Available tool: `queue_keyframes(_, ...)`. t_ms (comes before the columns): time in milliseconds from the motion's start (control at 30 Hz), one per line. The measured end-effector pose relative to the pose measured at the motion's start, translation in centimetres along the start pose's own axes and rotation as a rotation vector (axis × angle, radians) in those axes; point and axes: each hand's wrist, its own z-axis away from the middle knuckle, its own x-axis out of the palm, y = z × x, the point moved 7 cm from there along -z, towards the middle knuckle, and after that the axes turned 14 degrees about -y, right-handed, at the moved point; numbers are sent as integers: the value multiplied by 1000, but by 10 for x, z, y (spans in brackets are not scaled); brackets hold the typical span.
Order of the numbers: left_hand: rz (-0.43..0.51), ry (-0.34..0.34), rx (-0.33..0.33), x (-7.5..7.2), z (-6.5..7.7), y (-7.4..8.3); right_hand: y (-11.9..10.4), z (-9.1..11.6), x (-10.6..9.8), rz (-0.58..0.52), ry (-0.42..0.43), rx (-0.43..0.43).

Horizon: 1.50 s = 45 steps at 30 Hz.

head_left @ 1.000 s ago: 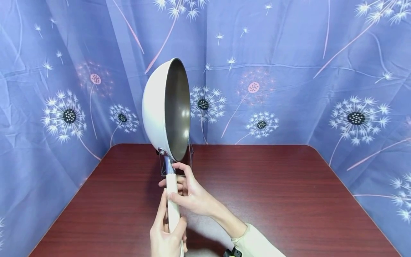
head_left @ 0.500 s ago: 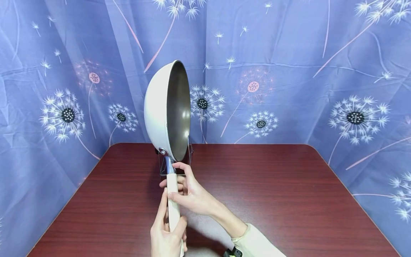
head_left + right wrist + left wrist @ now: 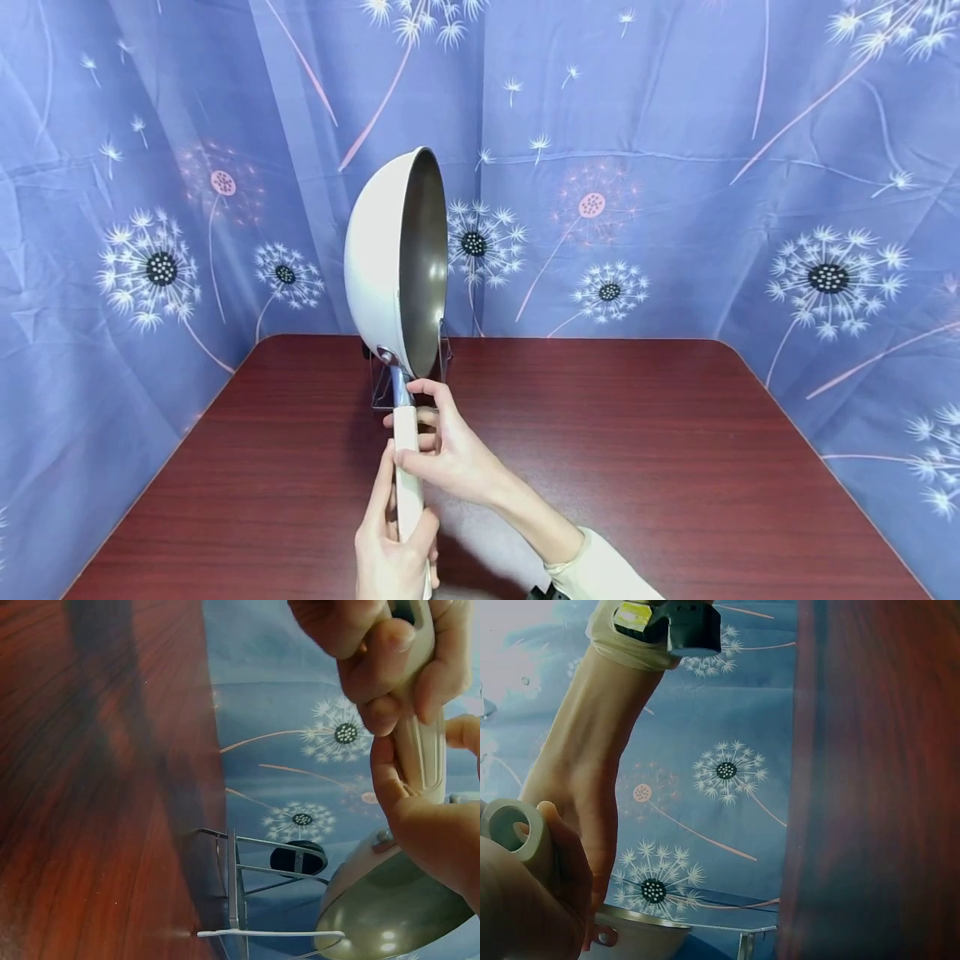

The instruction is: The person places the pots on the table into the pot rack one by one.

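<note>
A deep white wok [image 3: 371,250] with a dark inside stands on edge in the head view, its opening facing right. Its cream handle [image 3: 408,500] points down toward the person. Near the lower end, my left hand [image 3: 390,554] grips this handle. Higher up, my right hand [image 3: 459,457] holds it between thumb and fingers, with the index finger at the metal neck [image 3: 401,387]. Behind the neck, a wire rack [image 3: 234,885] stands on the table, and the wok's lower rim overlaps it in the right wrist view. The left wrist view shows the handle's hollow end [image 3: 517,829].
The dark red wooden table [image 3: 637,433] spreads out on both sides of the hands. A blue curtain with dandelion prints [image 3: 675,167] hangs along its back and sides. A black oval piece [image 3: 300,859] sits at the rack's far side.
The wok has come down a little and shifted slightly right, over the rack. Both hands have moved slightly right with the handle, keeping the same hold.
</note>
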Motion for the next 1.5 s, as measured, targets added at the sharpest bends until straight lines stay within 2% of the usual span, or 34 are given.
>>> queue_keyframes(300, 21, -20, -4, 3, -1, -1, 0, 4, -2, -3, 15, 7)
queue_keyframes(667, 34, -27, 36, 6, -3, 0, 1, 5, -3, -10, 12, 18)
queue_keyframes(967, 52, -59, 103, 8, -3, 2, 1, 7, -2, 18, 14, 38)
queue_keyframes(1233, 61, -71, 171, 9, -2, 3, 3, 10, -4, -3, 22, 49)
queue_keyframes(1500, 41, -75, 144, 11, -1, 1, 5, 11, -5, -9, 24, 32)
